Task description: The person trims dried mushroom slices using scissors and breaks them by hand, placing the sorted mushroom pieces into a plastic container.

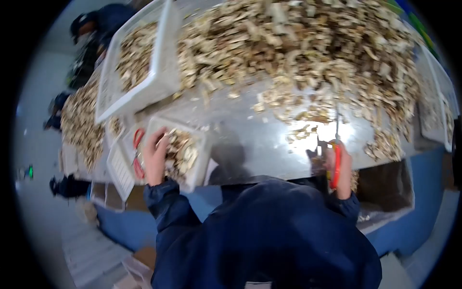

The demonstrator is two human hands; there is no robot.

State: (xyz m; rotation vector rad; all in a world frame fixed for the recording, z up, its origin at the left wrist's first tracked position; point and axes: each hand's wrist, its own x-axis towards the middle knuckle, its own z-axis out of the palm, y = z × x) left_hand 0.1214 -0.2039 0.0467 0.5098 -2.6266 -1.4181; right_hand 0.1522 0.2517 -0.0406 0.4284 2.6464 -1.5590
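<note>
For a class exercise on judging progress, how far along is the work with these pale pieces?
Partway, it seems. Perhaps done: the pieces in the small tray, though whether they are finished can't be told. In hand: the left hand is at that tray; the right hand holds a red-handled tool. Probably left: the big heap on the metal table.
</note>
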